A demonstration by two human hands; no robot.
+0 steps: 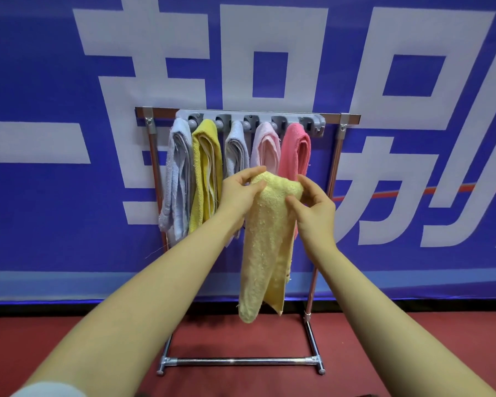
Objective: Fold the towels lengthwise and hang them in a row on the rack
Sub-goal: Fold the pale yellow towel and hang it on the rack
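Both hands, left hand (239,193) and right hand (312,207), pinch the folded yellow towel (265,247) at its top, and next it probably goes on the rack's (249,117) last free hook.

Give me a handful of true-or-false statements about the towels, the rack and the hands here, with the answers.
1. Five folded towels hang on the grey clip holder of the metal rack. True.
2. The pale yellow terry towel is already hung up. False: both hands hold it in front of the rack.
3. The bright pink towel hangs furthest to the right of the hung ones. True.
4. Only the left hand has a grip on the pale yellow towel. False: the right hand pinches its top too.
5. The mustard yellow towel hangs between two pale blue-grey ones. True.
6. The floor is green. False: the floor is red.
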